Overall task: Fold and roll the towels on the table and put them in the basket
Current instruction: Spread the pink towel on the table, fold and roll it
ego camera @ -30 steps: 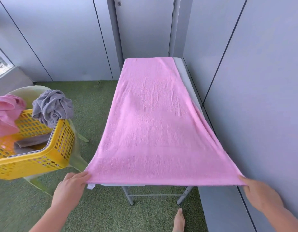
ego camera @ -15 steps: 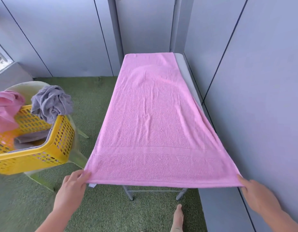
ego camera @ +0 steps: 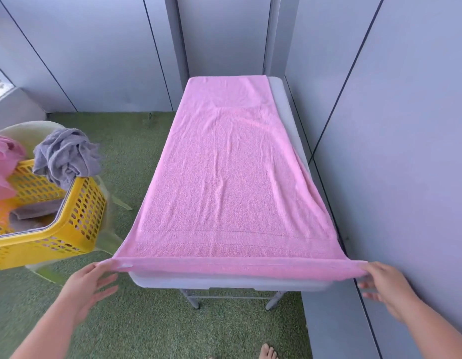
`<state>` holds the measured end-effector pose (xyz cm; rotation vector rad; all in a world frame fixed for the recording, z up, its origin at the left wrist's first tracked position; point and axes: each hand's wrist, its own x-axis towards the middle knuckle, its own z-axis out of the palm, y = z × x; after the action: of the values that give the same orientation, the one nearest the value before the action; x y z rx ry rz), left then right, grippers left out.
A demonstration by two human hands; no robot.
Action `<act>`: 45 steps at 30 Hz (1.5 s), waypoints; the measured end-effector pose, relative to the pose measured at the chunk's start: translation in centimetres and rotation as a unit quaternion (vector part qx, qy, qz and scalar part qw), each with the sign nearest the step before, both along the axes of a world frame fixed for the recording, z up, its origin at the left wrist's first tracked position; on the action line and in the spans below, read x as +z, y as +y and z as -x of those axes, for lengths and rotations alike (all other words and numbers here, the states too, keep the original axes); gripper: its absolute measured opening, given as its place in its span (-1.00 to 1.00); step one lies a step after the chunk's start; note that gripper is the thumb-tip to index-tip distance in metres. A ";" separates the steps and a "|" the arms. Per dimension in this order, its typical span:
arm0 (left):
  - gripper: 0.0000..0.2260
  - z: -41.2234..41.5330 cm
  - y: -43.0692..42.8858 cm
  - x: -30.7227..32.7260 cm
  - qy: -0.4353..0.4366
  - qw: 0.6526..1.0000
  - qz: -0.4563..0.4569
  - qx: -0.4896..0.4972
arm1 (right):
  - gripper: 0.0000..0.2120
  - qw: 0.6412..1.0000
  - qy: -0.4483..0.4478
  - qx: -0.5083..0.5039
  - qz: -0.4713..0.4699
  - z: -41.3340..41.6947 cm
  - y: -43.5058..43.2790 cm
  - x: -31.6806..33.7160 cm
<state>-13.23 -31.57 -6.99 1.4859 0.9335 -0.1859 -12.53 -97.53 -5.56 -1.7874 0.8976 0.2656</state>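
A long pink towel (ego camera: pixel 224 177) lies spread along the narrow grey table (ego camera: pixel 284 115). Its near edge is lifted off the table's front end and stretched taut. My left hand (ego camera: pixel 91 283) pinches the near left corner, the other fingers spread. My right hand (ego camera: pixel 380 281) pinches the near right corner by the wall. To the left, a yellow basket (ego camera: pixel 77 224) sits on a pale plastic chair; grey towels lie folded inside it.
A crumpled grey towel (ego camera: pixel 66 156) hangs over the basket's rim and a pink one (ego camera: pixel 4 161) sits at its left. Grey wall panels close in on the table's right side and far end. Green turf floor (ego camera: pixel 136 320) lies left; a bare foot (ego camera: pixel 267 352) shows below.
The towel's near edge has come up off the table front, now held taut between both hands. The view has tilted down a little.
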 end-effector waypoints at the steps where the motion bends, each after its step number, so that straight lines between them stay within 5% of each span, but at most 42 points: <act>1: -0.78 -0.4 -0.2 -0.3 -0.008 1.000 0.003 0.018 | -0.83 1.000 -0.007 -0.004 0.009 -0.6 0.3 -0.3; 7: -0.71 -2.7 -2.8 -1.7 -0.017 0.992 -0.090 0.084 | -0.78 0.993 -0.026 -0.020 0.111 -3.2 1.3 -2.5; 10: -0.50 -1.9 -3.8 -1.4 0.041 0.960 -0.276 0.039 | -0.65 0.991 -0.031 -0.027 0.124 -3.3 2.0 -3.2; 13: -0.53 1.0 -8.2 -0.9 -0.026 0.874 -0.471 -0.114 | -0.49 0.901 -0.137 0.200 0.360 -0.9 4.6 -3.0; 16: -0.41 4.3 -15.7 -2.5 -0.171 0.744 -0.522 -0.381 | -0.32 0.778 -0.197 0.464 0.376 1.8 11.9 -2.1; 18: -0.34 4.9 -19.8 -4.5 -0.204 0.650 -0.534 -0.501 | -0.30 0.714 -0.212 0.545 0.385 2.9 17.4 -3.6; 20: -0.31 4.1 -23.0 -5.0 -0.193 0.612 -0.523 -0.561 | -0.30 0.676 -0.239 0.569 0.401 2.7 21.7 -5.0; 29: -0.35 2.8 -16.6 -6.7 -0.164 0.591 -0.572 -0.545 | -0.35 0.636 -0.219 0.583 0.456 2.0 18.7 -7.2; 33: -0.40 3.6 -8.8 -6.2 -0.128 0.639 -0.581 -0.488 | -0.40 0.685 -0.170 0.526 0.475 3.3 10.4 -6.9; 37: -0.46 3.5 -4.9 -5.4 -0.135 0.652 -0.572 -0.478 | -0.49 0.687 -0.146 0.510 0.497 2.9 6.2 -6.8; 41: -0.56 2.3 -4.2 -4.5 -0.159 0.696 -0.546 -0.438 | -0.28 0.783 -0.125 0.414 0.447 2.4 5.5 -5.8; 45: -0.65 0.7 -3.4 -3.9 -0.143 0.738 -0.537 -0.383 | -0.55 0.809 -0.161 0.355 0.440 1.4 4.7 -5.9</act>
<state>-13.95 -34.96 -10.85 2.8457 0.0137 0.0254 -13.94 -92.81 -11.44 -2.8960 0.0044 -0.0219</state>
